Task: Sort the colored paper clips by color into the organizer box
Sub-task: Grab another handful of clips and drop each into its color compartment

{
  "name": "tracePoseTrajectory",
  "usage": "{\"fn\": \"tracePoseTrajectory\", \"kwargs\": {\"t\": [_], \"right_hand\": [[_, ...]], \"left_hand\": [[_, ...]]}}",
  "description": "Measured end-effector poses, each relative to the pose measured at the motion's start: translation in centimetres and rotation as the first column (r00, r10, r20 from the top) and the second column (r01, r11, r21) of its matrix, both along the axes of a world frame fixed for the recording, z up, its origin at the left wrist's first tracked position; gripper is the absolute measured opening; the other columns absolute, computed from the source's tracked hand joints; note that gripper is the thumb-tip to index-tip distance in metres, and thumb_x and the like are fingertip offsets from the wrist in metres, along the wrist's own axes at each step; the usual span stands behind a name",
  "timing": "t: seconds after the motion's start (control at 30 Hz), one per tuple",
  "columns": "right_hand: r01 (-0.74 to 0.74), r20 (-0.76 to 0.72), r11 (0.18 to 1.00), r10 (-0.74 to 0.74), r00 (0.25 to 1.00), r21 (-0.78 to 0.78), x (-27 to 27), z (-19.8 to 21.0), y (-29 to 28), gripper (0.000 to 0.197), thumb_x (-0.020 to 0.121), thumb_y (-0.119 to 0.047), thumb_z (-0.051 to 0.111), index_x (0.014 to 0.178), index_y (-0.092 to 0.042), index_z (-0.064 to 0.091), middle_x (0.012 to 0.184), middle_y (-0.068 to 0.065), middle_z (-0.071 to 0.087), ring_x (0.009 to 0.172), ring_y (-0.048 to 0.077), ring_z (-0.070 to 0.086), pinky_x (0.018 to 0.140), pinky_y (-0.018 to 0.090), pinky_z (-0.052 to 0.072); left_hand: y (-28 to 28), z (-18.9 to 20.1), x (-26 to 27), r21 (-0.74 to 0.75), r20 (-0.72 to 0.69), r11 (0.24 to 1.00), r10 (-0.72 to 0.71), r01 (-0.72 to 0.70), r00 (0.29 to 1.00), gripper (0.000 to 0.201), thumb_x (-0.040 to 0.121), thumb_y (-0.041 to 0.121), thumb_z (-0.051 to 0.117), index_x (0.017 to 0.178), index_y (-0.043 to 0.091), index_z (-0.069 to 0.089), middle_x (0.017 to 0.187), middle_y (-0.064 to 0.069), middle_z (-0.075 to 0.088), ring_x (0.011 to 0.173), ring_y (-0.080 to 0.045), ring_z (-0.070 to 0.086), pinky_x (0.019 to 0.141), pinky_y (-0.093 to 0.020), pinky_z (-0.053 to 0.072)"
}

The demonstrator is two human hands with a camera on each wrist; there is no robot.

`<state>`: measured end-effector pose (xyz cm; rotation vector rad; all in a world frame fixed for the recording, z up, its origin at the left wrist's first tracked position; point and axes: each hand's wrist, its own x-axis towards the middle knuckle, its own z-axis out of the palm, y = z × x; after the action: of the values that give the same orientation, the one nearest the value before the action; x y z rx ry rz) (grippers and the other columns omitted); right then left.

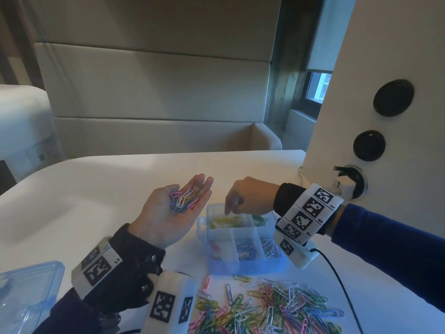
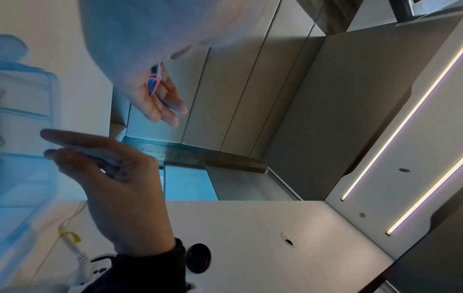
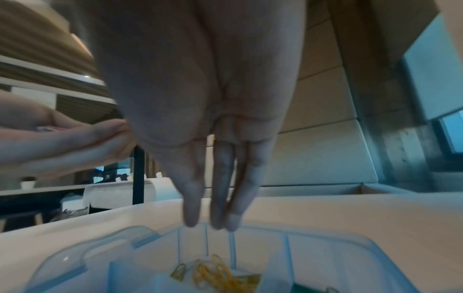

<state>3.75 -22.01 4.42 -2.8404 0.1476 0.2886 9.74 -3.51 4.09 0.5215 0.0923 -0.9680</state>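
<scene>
A smooth white table (image 1: pixel 101 189) carries a translucent blue-tinted plastic organizer box (image 1: pixel 243 239), rectangular and split by thin walls into compartments. Yellow clips (image 1: pixel 225 221) fill its far left cell, green the far right, with pink, blue and white along the near row. Nearer the person than the box, a loose heap of thin bent-wire paper clips (image 1: pixel 269 307) in mixed colours is strewn. A clear plastic lid (image 1: pixel 26 292) lies left of the box. Just left of the box the left hand (image 1: pixel 175 210) is palm-up, fingers straight and together, cradling a small mixed bunch of clips (image 1: pixel 183 201). The right hand (image 1: pixel 248 196) hangs above the yellow cell, fingertips (image 3: pixel 218 222) pointing down, nearly together, gripping nothing visible.
</scene>
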Motion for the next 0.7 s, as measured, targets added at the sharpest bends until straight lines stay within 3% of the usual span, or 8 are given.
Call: {"fn": "tracePoseTrajectory", "kwargs": {"t": [0.13,0.27,0.4,0.5,0.6,0.7], "right_hand": [[-0.085,-0.249,0.996,0.091,0.964,0.036,1.5,-0.4,1.6,0.041,0.088,0.002,0.040,0.108,-0.016,0.070,0.107,-0.002,0.069,0.100,0.016,0.063,0.094,0.032,0.050],[-0.095,-0.382,0.995,0.079,0.921,-0.022,2.8,-1.2,2.3,0.044,0.091,0.002,0.040,0.123,-0.017,0.063,0.125,0.005,0.063,0.111,0.023,0.059,0.096,0.033,0.048],[-0.084,-0.343,0.995,0.060,0.937,-0.056,3.4,-0.9,2.0,0.043,0.093,-0.001,0.041,0.125,-0.020,0.063,0.127,0.002,0.062,0.101,0.015,0.056,0.088,0.025,0.045],[-0.087,-0.262,0.993,0.063,0.963,-0.082,3.5,-0.5,1.6,0.040,0.092,-0.001,0.046,0.123,-0.019,0.064,0.129,-0.003,0.061,0.101,0.010,0.052,0.089,0.023,0.042],[-0.076,-0.247,0.992,0.050,0.968,-0.097,3.6,-0.9,1.2,0.032,0.091,-0.005,0.049,0.115,-0.017,0.068,0.116,-0.001,0.067,0.102,0.015,0.058,0.090,0.028,0.049],[-0.104,-0.284,0.992,0.081,0.955,-0.068,3.8,-1.6,1.1,0.022,0.089,-0.016,0.058,0.107,-0.022,0.070,0.093,-0.002,0.069,0.086,0.014,0.062,0.077,0.026,0.051]], "left_hand": [[0.2,0.2,0.5,-0.011,-0.016,1.000,0.007,-0.007,1.000,0.041,0.103,0.016,0.027,0.113,-0.004,0.061,0.096,-0.013,0.072,0.109,-0.027,0.063,0.102,-0.037,0.044],[0.5,0.3,0.9,-0.027,-0.027,1.000,0.011,-0.012,1.000,0.041,0.102,0.015,0.028,0.112,-0.005,0.062,0.097,-0.014,0.071,0.107,-0.028,0.064,0.093,-0.039,0.048],[0.7,0.5,1.2,-0.040,-0.037,0.999,0.010,-0.011,0.999,0.040,0.101,0.014,0.029,0.113,-0.005,0.062,0.100,-0.013,0.071,0.110,-0.028,0.063,0.095,-0.040,0.047],[0.7,0.6,1.3,-0.047,-0.041,0.999,0.015,-0.017,0.999,0.040,0.102,0.015,0.029,0.112,-0.005,0.062,0.098,-0.014,0.071,0.108,-0.029,0.064,0.093,-0.040,0.048],[0.8,0.7,1.4,-0.047,-0.046,0.999,0.016,-0.018,0.999,0.042,0.103,0.016,0.028,0.112,-0.006,0.062,0.096,-0.015,0.072,0.106,-0.029,0.064,0.092,-0.040,0.049],[0.9,0.8,1.4,-0.051,-0.051,0.998,0.016,-0.019,0.999,0.041,0.103,0.016,0.028,0.112,-0.005,0.062,0.098,-0.015,0.072,0.107,-0.029,0.064,0.095,-0.039,0.048]]}}
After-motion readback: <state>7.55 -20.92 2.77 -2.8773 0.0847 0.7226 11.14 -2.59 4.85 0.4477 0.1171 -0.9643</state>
